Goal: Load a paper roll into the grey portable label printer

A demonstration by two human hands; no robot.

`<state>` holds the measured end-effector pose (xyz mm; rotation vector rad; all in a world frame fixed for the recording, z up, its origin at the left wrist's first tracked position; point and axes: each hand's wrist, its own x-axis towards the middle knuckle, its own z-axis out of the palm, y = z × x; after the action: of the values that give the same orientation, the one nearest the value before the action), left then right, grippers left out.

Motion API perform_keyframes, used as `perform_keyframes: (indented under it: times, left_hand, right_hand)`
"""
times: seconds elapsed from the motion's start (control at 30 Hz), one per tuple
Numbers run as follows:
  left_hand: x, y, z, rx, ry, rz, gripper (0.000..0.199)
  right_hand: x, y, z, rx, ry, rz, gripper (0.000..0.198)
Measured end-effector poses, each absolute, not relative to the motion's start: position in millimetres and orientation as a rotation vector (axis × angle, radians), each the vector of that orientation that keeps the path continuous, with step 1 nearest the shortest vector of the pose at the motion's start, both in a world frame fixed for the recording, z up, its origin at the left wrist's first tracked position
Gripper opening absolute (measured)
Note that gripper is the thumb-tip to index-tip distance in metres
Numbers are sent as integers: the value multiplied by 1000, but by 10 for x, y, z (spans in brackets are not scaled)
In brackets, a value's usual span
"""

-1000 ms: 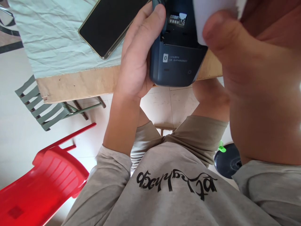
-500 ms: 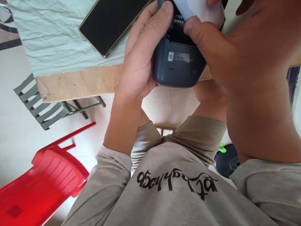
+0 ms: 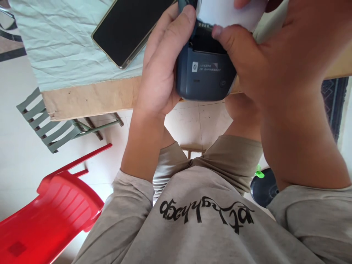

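Gripping a dark blue printer (image 3: 205,69) from its left side, the left hand (image 3: 159,73) curls its fingers up along the casing so the open top faces the person, just over the near edge of the table (image 3: 90,97). The right hand (image 3: 264,62) comes in from the right, wrist bent down, thumb and fingers closed on a white paper roll (image 3: 228,13) sitting at the printer's open bay, seemingly to steady it there. A phone (image 3: 129,27) lies left of the printer on pale cloth (image 3: 60,44); a red chair (image 3: 52,212) stands near left.
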<state>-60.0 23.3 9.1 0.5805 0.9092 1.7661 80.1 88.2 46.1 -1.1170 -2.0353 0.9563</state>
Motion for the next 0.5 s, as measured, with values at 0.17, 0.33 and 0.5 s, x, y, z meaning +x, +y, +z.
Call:
perform_keyframes:
  times: [0.17,0.33,0.5]
  left_hand:
    - [-575,204,158,513,906,1770,33]
    - [-407,193,243,481,971,1851,33]
    - [-374,202,251,485,999,1899,28]
  right_hand:
    - [819,960,399,-1086,-2408,501,68]
    - [891,921,360,-763,-2403,506,68]
    - [922,840,387,-503,-2047,977,92]
